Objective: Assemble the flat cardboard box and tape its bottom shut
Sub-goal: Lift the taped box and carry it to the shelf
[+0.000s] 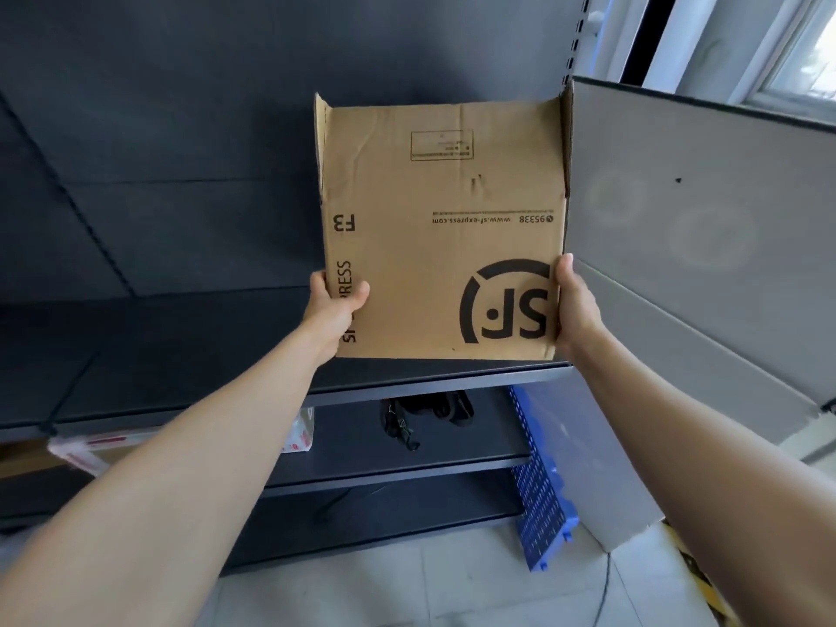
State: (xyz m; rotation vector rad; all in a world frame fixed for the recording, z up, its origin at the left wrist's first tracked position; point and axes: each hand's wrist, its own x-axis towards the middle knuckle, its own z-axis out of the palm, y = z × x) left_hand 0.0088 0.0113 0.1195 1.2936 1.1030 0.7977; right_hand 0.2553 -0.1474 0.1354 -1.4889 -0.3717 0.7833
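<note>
Up front, a dark shelving unit (420,382) fills the background, a grey panel (687,246) leaning at its right. Held before it, above the shelf edge, is the flat cardboard box (443,228) — printing upside down. Left hand (337,305) pinches its left edge; right hand (577,305) clasps the right edge — fingers hidden behind.

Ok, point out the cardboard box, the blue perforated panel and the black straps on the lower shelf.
cardboard box (445,228): head view, middle of its printed face.
blue perforated panel (540,491): head view, its holed face, leaning by the shelving.
black straps (429,411): head view, the bundle under the top shelf.
</note>
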